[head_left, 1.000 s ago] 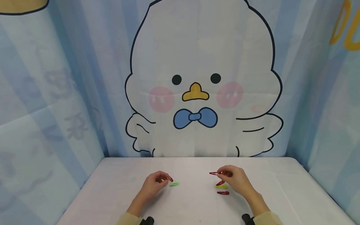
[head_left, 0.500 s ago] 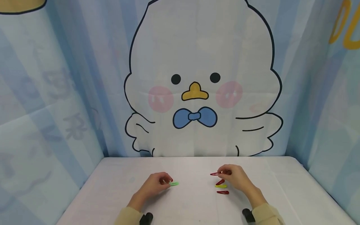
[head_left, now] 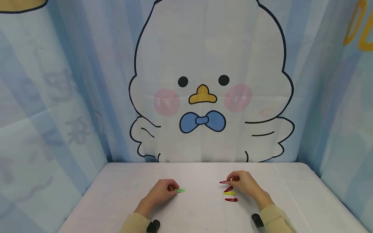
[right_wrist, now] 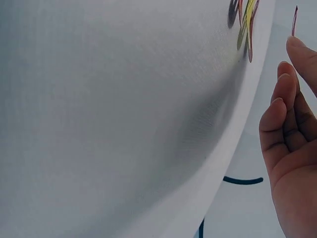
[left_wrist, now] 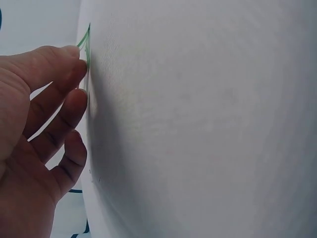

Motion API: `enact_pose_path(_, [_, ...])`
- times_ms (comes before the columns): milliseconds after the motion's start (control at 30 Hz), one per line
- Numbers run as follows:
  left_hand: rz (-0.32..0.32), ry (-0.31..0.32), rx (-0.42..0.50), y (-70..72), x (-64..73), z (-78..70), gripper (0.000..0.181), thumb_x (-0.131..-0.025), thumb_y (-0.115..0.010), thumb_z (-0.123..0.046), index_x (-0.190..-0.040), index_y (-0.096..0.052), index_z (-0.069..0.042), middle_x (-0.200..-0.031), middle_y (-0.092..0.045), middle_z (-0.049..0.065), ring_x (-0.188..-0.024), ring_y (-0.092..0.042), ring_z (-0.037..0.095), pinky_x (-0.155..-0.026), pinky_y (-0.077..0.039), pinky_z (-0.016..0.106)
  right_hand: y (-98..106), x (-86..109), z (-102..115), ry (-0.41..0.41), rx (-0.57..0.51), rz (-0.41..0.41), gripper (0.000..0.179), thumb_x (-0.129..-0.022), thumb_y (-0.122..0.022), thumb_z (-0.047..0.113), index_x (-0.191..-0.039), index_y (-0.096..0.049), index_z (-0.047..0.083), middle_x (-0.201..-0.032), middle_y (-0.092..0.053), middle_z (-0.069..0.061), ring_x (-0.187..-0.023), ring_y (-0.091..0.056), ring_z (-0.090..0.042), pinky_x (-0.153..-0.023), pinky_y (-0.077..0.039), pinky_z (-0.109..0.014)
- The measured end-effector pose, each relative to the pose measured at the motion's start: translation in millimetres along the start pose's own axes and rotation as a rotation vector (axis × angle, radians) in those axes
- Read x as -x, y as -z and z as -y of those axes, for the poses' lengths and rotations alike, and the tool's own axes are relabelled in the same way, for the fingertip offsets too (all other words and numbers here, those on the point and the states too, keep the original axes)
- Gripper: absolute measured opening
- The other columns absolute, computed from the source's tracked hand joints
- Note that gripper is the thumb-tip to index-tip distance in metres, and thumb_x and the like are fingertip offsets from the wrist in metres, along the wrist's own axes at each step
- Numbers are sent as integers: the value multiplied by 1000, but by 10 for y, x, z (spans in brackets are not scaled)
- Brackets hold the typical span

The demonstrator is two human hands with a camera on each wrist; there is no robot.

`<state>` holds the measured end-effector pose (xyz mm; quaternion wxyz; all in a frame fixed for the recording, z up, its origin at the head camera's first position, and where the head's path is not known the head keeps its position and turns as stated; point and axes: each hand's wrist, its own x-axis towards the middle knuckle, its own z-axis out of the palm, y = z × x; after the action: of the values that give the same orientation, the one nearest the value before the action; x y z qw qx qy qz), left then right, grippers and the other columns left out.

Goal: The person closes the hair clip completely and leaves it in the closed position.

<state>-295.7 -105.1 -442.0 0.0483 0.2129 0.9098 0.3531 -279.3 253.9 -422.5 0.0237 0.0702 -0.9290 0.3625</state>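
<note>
With thumb and index fingertips, my left hand (head_left: 163,190) pinches a light green hair clip (head_left: 180,190) at the left of the table. In the left wrist view the green hair clip (left_wrist: 87,43) stands spread in a narrow V close to the tabletop. My right hand (head_left: 244,182) pinches the end of a dark red hair clip (head_left: 223,182), which points left; the right wrist view shows this red clip (right_wrist: 295,21) above the tabletop. Nearer me lie another red clip (head_left: 228,189), a yellow clip (head_left: 229,193) touching it, and a third red clip (head_left: 231,199).
A white cloth covers the table (head_left: 201,213). Behind it hangs a curtain (head_left: 201,145) printed with a white duck, with blue curtain sides at left and right. Black straps with small devices (head_left: 153,226) sit at both wrists.
A red clip seen at my left fingertips has dropped out of sight in the head view as that hand moved slightly toward the green clip. My right hand has lowered its red clip slightly.
</note>
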Motion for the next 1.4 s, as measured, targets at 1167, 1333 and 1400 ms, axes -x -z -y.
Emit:
enact_pose_path(1167, [-104, -34, 143, 3, 109, -14, 11, -91, -72, -3, -91, -73, -13, -88, -66, -7, -80, -59, 13, -70, -50, 27, 52, 11, -86, -47, 30, -22, 11, -93, -72, 14, -104, -74, 9, -87, -62, 0, -81, -55, -19, -75, -49, -38])
enact_pose_path(1333, [-76, -20, 283, 24, 142, -79, 5, -92, -71, -5, -95, -72, -9, -87, -68, -3, -81, -61, 16, -69, -51, 30, 33, 71, 60, -13, -13, -48, 13, -93, -72, 13, -106, -74, 8, -85, -64, 1, -79, -56, -17, -74, -50, -35])
enact_pose_path(1400, [-63, -13, 359, 37, 155, -103, 5, -94, -70, -6, -98, -72, -7, -88, -69, -1, -82, -61, 18, -70, -51, 31, 12, 103, 135, 3, -36, -51, 13, -94, -72, 12, -106, -74, 8, -83, -64, 2, -77, -56, -16, -70, -50, -32])
